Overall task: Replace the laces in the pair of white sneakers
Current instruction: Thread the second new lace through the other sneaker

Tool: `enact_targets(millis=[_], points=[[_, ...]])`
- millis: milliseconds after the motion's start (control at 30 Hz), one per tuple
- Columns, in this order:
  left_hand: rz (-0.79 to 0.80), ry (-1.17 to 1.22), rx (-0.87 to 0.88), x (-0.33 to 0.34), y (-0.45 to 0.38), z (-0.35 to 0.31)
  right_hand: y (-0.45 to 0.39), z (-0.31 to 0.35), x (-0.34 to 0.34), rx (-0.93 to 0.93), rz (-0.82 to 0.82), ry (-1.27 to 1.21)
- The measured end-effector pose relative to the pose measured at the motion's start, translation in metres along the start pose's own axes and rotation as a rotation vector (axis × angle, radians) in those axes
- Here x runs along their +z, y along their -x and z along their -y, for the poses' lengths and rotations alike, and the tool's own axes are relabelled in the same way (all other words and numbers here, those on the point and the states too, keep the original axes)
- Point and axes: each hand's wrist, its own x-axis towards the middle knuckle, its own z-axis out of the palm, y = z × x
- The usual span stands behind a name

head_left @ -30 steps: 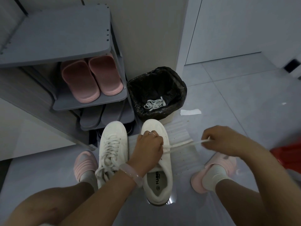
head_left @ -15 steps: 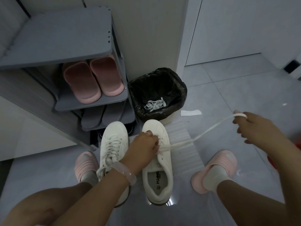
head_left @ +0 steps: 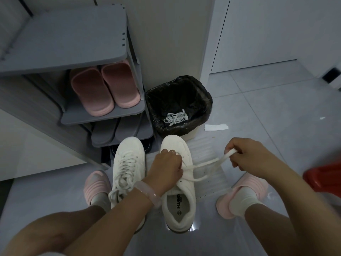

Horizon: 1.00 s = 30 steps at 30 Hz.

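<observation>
On the grey floor by the shoe rack, two white sneakers stand side by side, toes toward a bin lined in black with old laces lying inside. The left sneaker is already fully laced. The left hand presses down on the eyelets of the right sneaker, fingers closed there. The right hand, off to the side, pinches the end of a white lace running taut back to that shoe. Pink slippers sit on the rack's shelf.
</observation>
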Motion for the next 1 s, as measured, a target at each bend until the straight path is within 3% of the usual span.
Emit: enact_targets(millis=[67, 200, 300, 367, 433, 500, 533, 567, 633, 700, 767, 867, 933, 1000], points=[[-0.033, 0.113, -0.057, 0.002, -0.002, -0.003, 0.0, 0.002, 0.0, 0.003, -0.012, -0.023], [0.016, 0.787, -0.235, -0.011, 0.001, -0.002, 0.0, 0.001, -0.003, 0.006, -0.078, -0.095], [0.013, 1.095, -0.251, -0.029, 0.01, -0.002, 0.0, 0.003, -0.006, 0.021, -0.133, -0.216], [-0.14, 1.267, -0.274, -0.046, 0.014, 0.004, -0.001, 0.002, -0.008, 0.031, -0.19, -0.363], [-0.391, 1.441, -0.345, -0.07, 0.017, 0.02, -0.001, 0.003, -0.01, 0.024, -0.279, -0.505], [-0.544, 1.34, -0.43, -0.093, 0.025, 0.04, -0.001, 0.006, -0.012, 0.014, -0.363, -0.62], [-0.531, 1.164, -0.462, -0.101, 0.031, 0.05, -0.001, 0.008, -0.012, 0.013, -0.391, -0.647], [-0.453, 0.932, -0.482, -0.104, 0.037, 0.061, -0.001, 0.009, -0.011, 0.01, -0.414, -0.627], [-0.128, 0.484, -0.461, -0.104, 0.051, 0.074, -0.001, 0.011, -0.006, -0.007, -0.424, -0.444], [0.237, 0.248, -0.391, -0.094, 0.058, 0.077, -0.001, 0.015, 0.004, -0.038, -0.336, -0.272], [0.372, 0.065, -0.32, -0.081, 0.056, 0.075, 0.0, 0.021, 0.016, -0.066, -0.148, -0.242], [0.08, -0.143, -0.228, -0.069, 0.051, 0.059, 0.003, 0.028, 0.039, -0.077, 0.125, -0.23], [-0.048, 0.013, -0.138, -0.06, 0.053, 0.039, 0.005, 0.03, 0.054, -0.052, 0.248, -0.254], [0.024, 0.282, -0.045, -0.047, 0.058, 0.013, 0.007, 0.029, 0.066, -0.056, 0.288, -0.255]])
